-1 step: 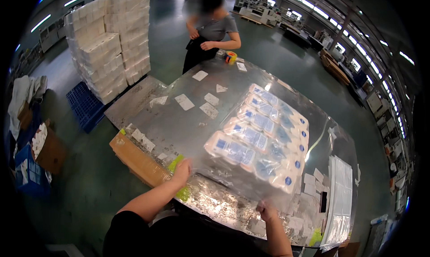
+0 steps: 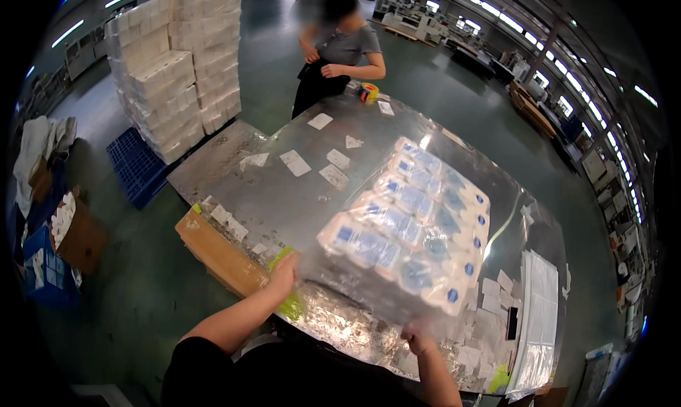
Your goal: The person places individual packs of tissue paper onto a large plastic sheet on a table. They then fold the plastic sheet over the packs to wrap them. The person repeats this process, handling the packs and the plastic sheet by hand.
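A large clear plastic bag [image 2: 376, 288] lies on the metal-topped table, holding rows of white packs [image 2: 418, 201] with blue printing and round blue marks along the right side. They look like wrapped paper rolls. At the bag's near left corner my left hand [image 2: 285, 274] is closed, its fingers curled on the film. My right hand [image 2: 418, 334] is closed on the film at the near right corner, slightly blurred. The packs sit toward the far side of the bag, and loose film stretches between them and my hands.
Flat clear bags [image 2: 535, 322] are stacked at the right, beside a black phone-like object [image 2: 511, 323]. Paper scraps [image 2: 294, 162] and a tape roll [image 2: 368, 91] lie on the table [image 2: 241, 180]. A cardboard box [image 2: 220, 251] flanks its left edge. A co-worker [image 2: 340, 52] stands beyond; wrapped goods [image 2: 174, 67] tower at left.
The bagged packs have shifted slightly toward me and to the left. My right hand has moved a little left with the film; my left hand has barely moved.
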The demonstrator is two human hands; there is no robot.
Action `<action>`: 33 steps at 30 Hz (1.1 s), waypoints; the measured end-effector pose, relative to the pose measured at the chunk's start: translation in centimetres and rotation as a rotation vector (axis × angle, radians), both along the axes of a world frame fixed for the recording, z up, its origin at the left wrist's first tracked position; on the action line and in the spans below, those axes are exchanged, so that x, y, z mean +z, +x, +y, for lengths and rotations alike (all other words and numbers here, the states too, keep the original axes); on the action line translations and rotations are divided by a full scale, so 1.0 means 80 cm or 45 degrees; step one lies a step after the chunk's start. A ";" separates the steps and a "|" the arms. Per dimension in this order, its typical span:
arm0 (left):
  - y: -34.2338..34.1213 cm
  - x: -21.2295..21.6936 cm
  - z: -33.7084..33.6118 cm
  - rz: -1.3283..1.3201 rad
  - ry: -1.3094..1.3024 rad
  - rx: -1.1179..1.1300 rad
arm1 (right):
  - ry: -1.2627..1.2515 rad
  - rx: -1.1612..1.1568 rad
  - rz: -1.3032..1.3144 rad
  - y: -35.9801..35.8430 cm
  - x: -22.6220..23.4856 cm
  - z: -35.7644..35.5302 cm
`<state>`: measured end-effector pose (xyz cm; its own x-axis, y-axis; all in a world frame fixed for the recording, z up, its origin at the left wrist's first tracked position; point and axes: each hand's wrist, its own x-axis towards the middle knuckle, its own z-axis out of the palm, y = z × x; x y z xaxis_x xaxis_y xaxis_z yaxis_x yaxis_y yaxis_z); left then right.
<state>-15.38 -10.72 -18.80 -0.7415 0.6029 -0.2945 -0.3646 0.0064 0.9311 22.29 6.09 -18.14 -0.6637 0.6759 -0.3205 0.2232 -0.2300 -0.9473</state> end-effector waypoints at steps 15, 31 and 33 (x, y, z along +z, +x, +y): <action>0.003 0.025 -0.213 0.757 -0.195 -0.013 | -0.139 0.048 -0.320 -0.175 -0.016 -0.045; -0.372 -0.033 0.092 1.170 -0.660 0.070 | 1.422 0.452 -0.691 -0.497 -0.079 0.165; -0.385 -0.031 0.092 1.052 -0.598 -0.012 | 1.552 0.515 -0.771 -0.506 -0.055 0.166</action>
<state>-46.14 -3.33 -21.25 -0.8193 0.5633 0.1072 0.4103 0.4453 0.7959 -18.20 19.37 -22.56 -0.8475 0.5305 0.0158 0.5120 0.8251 -0.2387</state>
